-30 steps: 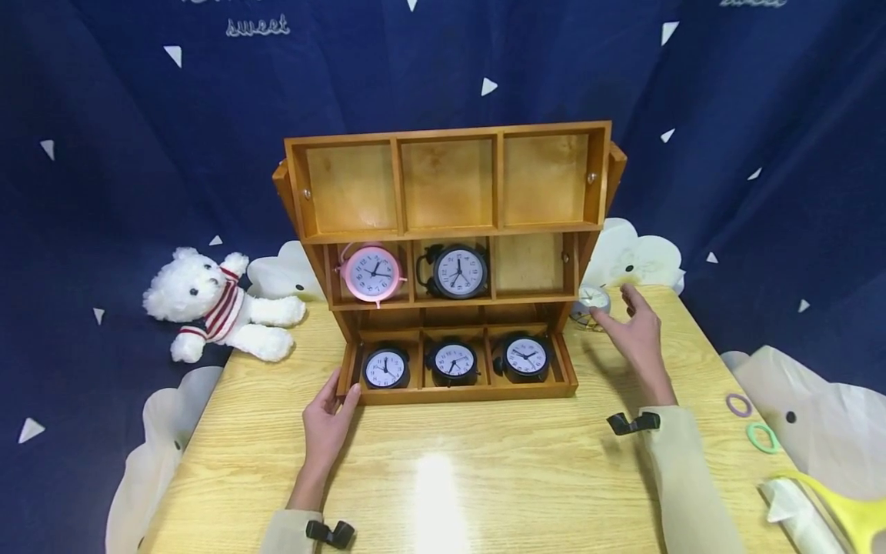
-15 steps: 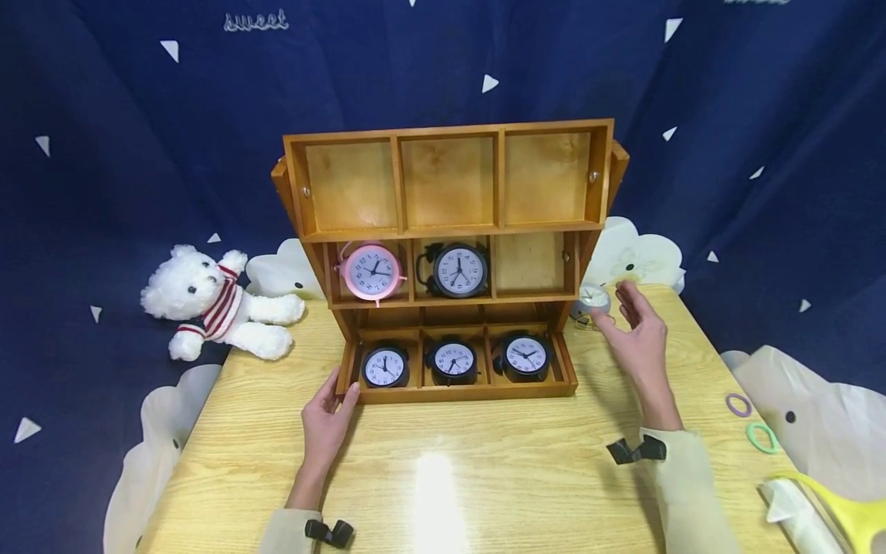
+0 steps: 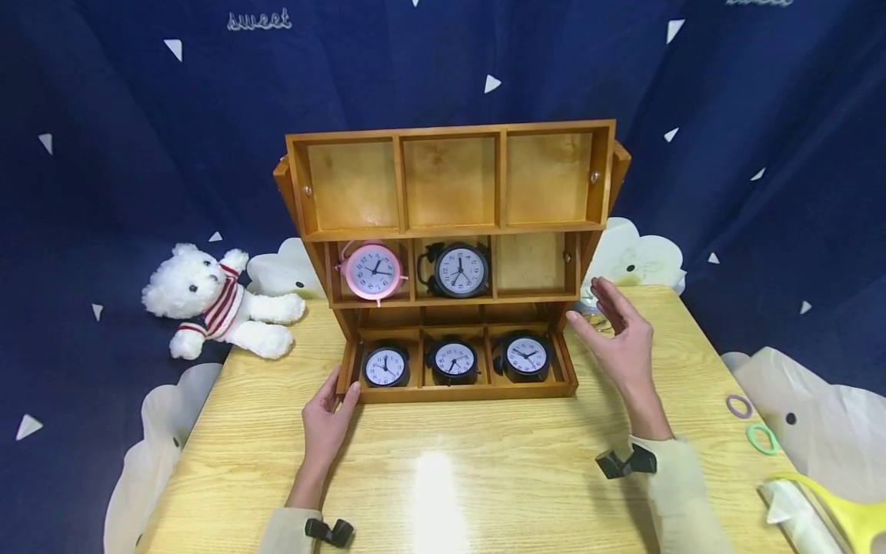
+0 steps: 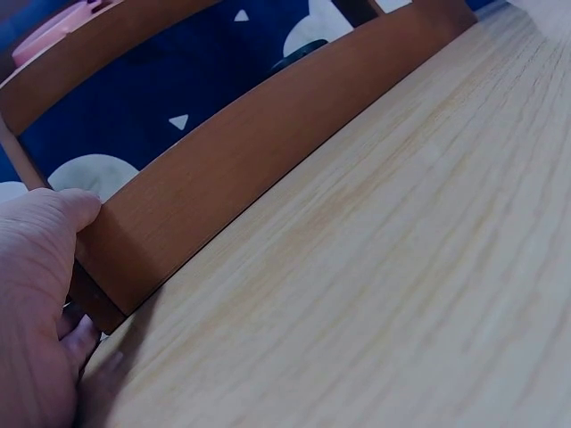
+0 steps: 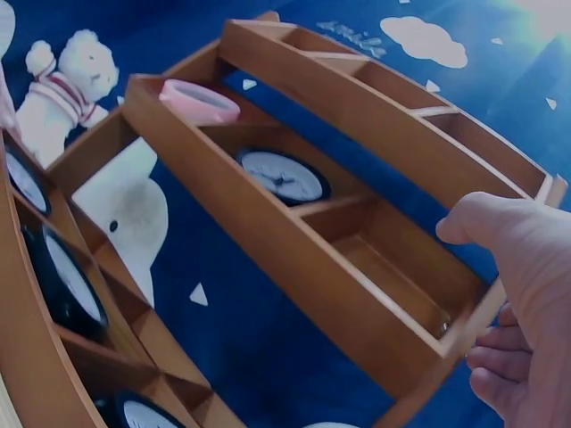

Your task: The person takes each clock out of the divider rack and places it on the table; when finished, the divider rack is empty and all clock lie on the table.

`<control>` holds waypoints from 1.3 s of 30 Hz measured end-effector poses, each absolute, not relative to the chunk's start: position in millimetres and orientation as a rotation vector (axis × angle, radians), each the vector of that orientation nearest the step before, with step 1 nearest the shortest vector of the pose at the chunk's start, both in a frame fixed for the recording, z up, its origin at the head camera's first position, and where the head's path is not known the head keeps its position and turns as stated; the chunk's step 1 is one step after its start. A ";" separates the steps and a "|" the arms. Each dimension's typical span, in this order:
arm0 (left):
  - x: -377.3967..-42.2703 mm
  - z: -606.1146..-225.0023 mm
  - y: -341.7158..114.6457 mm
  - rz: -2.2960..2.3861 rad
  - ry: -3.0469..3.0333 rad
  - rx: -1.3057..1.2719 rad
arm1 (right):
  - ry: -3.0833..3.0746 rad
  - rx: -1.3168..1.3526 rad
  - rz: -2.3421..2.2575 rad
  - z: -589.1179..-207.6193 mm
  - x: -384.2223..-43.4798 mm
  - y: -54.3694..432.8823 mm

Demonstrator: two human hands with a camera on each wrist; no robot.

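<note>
A wooden three-tier compartment box [image 3: 450, 232] stands unfolded on the table. My left hand [image 3: 328, 419] grips the left front corner of its bottom tier, thumb over the front board [image 4: 214, 169] and fingers at the side. My right hand [image 3: 623, 346] is raised beside the box's right side, thumb and fingers spread apart with nothing between them. Behind it, partly hidden, a grey clock [image 3: 587, 300] stands on the table. A pink alarm clock [image 3: 374, 271] and a black alarm clock [image 3: 460, 271] fill two middle-tier compartments. Three black clocks [image 3: 386, 368] lie in the bottom tier.
The top tier [image 3: 450, 183] holds nothing. A white teddy bear [image 3: 208, 296] lies at the left back. On the right are a purple ring [image 3: 738, 406], a green ring [image 3: 762, 439] and a yellow-handled item [image 3: 851, 515]. A dark blue curtain [image 3: 443, 61] hangs behind.
My right hand has drawn back slightly from the grey clock, then moved left toward the box's right side, covering more of the clock. The left hand has stayed at the corner.
</note>
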State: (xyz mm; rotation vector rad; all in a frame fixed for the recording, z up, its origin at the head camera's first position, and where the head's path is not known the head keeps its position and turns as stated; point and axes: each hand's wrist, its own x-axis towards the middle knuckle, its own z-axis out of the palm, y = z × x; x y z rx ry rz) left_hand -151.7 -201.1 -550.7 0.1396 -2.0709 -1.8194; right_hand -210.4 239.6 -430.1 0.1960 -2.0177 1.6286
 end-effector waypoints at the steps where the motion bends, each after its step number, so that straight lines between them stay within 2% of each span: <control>1: -151.9 -550.4 -200.6 -1.820 -2.073 0.138 | -2.020 0.221 1.625 -429.1 -209.8 237.6; 10: -151.0 -549.9 -200.9 -1.809 -2.078 0.139 | -2.129 0.385 1.569 -420.1 -211.9 206.9; 17: -149.9 -550.5 -202.5 -1.828 -2.073 0.130 | -2.232 0.502 1.486 -397.3 -208.9 172.6; 27: -151.9 -550.2 -201.9 -1.814 -2.068 0.120 | -2.247 0.608 1.464 -406.8 -234.0 156.3; 39: -152.8 -551.7 -201.9 -1.818 -2.060 0.117 | -2.233 0.696 1.336 -392.3 -250.8 135.8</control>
